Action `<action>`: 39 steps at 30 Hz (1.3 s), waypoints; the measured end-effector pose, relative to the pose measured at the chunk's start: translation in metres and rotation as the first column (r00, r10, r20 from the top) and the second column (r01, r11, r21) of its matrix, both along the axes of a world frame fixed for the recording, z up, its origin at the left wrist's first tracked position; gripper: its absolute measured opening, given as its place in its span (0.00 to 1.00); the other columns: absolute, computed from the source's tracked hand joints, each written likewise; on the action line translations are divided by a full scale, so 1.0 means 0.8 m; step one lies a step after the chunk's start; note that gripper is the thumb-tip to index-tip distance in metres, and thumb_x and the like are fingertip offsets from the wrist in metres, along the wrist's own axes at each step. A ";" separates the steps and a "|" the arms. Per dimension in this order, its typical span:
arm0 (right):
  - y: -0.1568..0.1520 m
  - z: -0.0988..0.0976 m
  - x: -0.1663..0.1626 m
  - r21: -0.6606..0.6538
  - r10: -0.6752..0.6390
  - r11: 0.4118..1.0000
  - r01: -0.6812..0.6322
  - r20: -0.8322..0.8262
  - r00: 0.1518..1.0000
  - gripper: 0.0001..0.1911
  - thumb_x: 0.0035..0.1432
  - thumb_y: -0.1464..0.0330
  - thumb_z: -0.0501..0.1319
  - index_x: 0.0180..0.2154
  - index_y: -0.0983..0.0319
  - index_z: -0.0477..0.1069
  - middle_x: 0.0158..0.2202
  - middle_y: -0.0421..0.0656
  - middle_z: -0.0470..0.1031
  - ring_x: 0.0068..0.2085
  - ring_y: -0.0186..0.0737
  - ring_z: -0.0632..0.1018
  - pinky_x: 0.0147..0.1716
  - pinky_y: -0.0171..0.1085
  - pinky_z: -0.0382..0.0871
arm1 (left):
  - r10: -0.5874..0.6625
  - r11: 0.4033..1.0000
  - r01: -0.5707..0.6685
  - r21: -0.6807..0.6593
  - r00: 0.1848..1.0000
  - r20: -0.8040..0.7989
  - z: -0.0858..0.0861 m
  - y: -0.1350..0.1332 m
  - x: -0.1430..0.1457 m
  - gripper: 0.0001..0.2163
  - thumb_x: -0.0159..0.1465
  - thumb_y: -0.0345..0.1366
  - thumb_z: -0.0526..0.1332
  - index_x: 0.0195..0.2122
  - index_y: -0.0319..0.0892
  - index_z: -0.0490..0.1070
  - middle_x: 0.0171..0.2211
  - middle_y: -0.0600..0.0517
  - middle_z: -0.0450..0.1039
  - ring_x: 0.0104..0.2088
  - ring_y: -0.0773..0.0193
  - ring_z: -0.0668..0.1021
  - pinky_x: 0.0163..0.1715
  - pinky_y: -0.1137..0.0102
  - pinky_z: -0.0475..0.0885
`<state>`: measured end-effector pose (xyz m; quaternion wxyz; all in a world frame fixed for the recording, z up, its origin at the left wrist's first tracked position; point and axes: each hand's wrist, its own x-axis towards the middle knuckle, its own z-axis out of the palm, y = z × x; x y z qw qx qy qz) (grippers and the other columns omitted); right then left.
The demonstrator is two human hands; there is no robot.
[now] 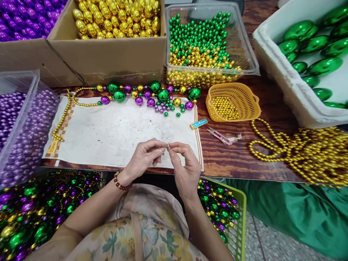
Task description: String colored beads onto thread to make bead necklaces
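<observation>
My left hand and my right hand meet over the near edge of a white cloth. Both pinch a thin clear thread between thumb and fingertips, with what looks like a needle at the pinch. A red bead bracelet circles my left wrist. On the cloth's far edge lies a part-strung strand of green, purple and gold beads, joined to a gold bead chain running down the cloth's left side.
Around the cloth stand a box of gold beads, a clear tub of green and gold beads, a tub of purple beads, a small yellow basket, pink snips, piled gold chains and a white tray of large green beads. Baskets of finished strands sit beside my lap.
</observation>
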<state>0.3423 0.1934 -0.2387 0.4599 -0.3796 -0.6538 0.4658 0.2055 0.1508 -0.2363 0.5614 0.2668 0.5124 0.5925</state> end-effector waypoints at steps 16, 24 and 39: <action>0.001 0.000 -0.001 -0.055 -0.019 0.998 0.020 0.020 1.000 0.06 0.63 0.72 0.62 0.32 0.60 0.73 0.37 0.41 0.76 0.42 0.39 0.76 0.43 0.40 0.69 | -0.029 0.995 0.046 0.087 0.981 -0.190 -0.001 -0.003 -0.005 0.09 0.62 0.39 0.67 0.40 0.40 0.80 0.31 0.54 0.69 0.21 0.76 0.72 0.19 0.79 0.68; 0.002 -0.003 -0.003 -0.088 -0.025 0.996 0.026 0.008 1.000 0.05 0.64 0.70 0.62 0.33 0.60 0.73 0.36 0.41 0.76 0.40 0.39 0.76 0.42 0.40 0.69 | -0.021 0.994 0.046 0.101 0.970 -0.241 -0.001 -0.003 -0.003 0.09 0.63 0.40 0.66 0.40 0.41 0.81 0.32 0.53 0.72 0.22 0.76 0.72 0.21 0.78 0.70; -0.004 -0.016 -0.001 -0.229 -0.028 0.973 0.004 -0.101 0.995 0.05 0.65 0.67 0.62 0.36 0.60 0.75 0.38 0.41 0.76 0.39 0.38 0.76 0.42 0.40 0.70 | 0.007 0.988 0.044 0.151 0.946 -0.325 0.002 -0.004 -0.002 0.08 0.65 0.37 0.65 0.41 0.41 0.82 0.32 0.52 0.72 0.25 0.75 0.72 0.22 0.79 0.71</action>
